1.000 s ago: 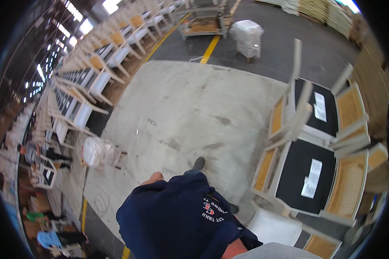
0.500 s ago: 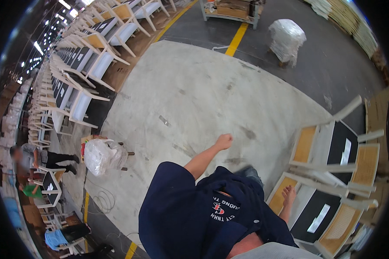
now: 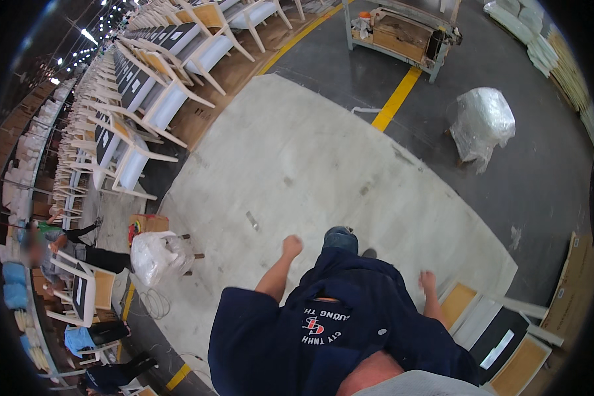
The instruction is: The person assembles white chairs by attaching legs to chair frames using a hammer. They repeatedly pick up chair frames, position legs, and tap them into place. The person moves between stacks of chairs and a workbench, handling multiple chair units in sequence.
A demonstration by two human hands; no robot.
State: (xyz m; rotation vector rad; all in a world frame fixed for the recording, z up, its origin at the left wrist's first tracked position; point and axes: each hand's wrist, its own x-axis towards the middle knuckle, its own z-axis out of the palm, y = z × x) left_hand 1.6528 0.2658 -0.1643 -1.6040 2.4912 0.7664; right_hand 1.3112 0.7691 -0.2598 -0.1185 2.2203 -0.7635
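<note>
My left hand hangs ahead of my body over the pale floor covering, its fingers curled into a loose fist with nothing in it. On the other side my right hand is held out near a pale wooden chair frame, apart from it. Its fingers are small and blurred, and no object shows in it. The chair has a woven cane panel and a black seat with a white label. My dark blue shirt fills the lower middle, and one jeans-clad leg is stepping forward.
Rows of pale chairs line the far left. Plastic-wrapped stools stand at left and far right. A workbench cart is at the back, cardboard at right. Co-workers handle chairs at left; a cable lies on the floor.
My body has turned and moved away from the chairs at right, which now sit lower in view. My left hand swung back to the left; the right hand left the cane panel's area.
</note>
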